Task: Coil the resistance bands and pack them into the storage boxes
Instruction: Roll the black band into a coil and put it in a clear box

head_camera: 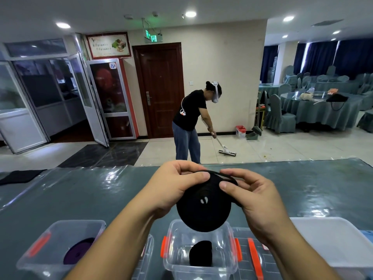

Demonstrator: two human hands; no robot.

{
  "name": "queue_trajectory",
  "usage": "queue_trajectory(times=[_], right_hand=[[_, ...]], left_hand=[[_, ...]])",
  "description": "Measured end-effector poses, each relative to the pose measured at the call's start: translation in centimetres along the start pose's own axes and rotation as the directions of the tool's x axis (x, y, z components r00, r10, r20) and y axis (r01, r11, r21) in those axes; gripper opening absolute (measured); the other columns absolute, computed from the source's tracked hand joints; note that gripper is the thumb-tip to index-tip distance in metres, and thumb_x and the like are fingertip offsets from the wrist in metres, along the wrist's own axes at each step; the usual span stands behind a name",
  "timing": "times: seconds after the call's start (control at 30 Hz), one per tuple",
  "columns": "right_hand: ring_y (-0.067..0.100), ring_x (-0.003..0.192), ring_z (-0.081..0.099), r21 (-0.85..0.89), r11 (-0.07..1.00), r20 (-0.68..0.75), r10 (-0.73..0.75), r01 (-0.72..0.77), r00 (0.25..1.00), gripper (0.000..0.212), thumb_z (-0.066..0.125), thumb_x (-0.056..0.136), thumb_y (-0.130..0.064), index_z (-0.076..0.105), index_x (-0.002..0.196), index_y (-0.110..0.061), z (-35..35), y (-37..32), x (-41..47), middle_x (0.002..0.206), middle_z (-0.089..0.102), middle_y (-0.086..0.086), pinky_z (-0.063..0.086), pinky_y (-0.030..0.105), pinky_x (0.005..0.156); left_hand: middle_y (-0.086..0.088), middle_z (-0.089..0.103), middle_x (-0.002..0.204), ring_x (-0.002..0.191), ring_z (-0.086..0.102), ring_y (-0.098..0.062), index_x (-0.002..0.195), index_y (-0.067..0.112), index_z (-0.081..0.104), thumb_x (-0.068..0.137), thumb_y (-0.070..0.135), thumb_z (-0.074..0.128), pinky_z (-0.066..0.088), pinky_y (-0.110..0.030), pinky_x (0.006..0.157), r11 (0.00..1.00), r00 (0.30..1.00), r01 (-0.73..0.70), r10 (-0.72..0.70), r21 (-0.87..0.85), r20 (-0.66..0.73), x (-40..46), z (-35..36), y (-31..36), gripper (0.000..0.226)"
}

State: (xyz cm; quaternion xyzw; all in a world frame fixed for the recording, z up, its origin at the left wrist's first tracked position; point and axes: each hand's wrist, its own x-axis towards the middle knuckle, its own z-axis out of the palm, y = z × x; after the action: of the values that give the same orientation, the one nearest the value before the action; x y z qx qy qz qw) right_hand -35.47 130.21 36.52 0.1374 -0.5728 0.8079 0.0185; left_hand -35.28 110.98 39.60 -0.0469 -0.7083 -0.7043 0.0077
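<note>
I hold a black resistance band wound into a flat coil (203, 209) above the table. My left hand (173, 184) pinches its upper left edge with thumb and fingers. My right hand (256, 197) pinches the upper right edge, where a loose black strand loops over the top. Directly below the coil stands an open clear storage box (171, 253) with orange latches; a black coiled band (200, 253) sits inside it. At the lower left, another open clear box (38, 257) holds a purple coiled band (77, 251).
A clear lid with orange clips (252, 257) lies right of the middle box, and a white box (333, 241) stands at the lower right. A black cloth (20, 175) lies at the table's far left. Beyond the table a person mops the floor (187, 122).
</note>
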Motion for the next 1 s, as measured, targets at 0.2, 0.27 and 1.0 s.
queue_trajectory(times=[0.2,0.27,1.0], right_hand=[[0.023,0.086,0.078,-0.033,0.999,-0.056,-0.045,0.043,0.997,0.023,0.076,0.081,0.008,0.080,0.095,-0.009,-0.8,0.0,0.0,0.090,0.080,0.013,0.062,0.026,0.077],[0.024,0.083,0.078,-0.062,0.997,-0.055,-0.040,0.036,0.998,0.021,0.077,0.080,0.007,0.080,0.093,-0.009,-1.2,0.2,0.0,0.087,0.080,0.014,0.062,0.026,0.075],[0.028,0.083,0.075,-0.021,0.982,-0.063,0.184,-0.186,0.981,0.033,0.071,0.088,0.005,0.076,0.113,-0.015,-5.5,6.6,-2.5,0.094,0.077,0.023,0.061,0.048,0.078]], left_hand=[[-0.017,0.075,0.089,0.075,0.070,-0.023,0.093,0.008,0.078,0.090,0.007,0.073,0.058,-0.027,0.066,0.995,0.998,0.048,-0.050,-0.089,-0.025,-0.5,1.5,-0.6,0.007],[-0.015,0.075,0.087,0.074,0.070,-0.021,0.089,0.011,0.080,0.091,0.011,0.072,0.056,-0.026,0.065,0.996,0.998,0.065,-0.066,-0.054,-0.021,-0.6,1.8,-0.8,0.008],[-0.028,0.074,0.107,0.086,0.070,-0.031,0.105,0.006,0.078,0.094,0.016,0.071,0.057,-0.044,0.083,0.968,0.962,0.194,-0.219,-0.161,-0.162,-1.0,4.9,-7.8,0.016]])
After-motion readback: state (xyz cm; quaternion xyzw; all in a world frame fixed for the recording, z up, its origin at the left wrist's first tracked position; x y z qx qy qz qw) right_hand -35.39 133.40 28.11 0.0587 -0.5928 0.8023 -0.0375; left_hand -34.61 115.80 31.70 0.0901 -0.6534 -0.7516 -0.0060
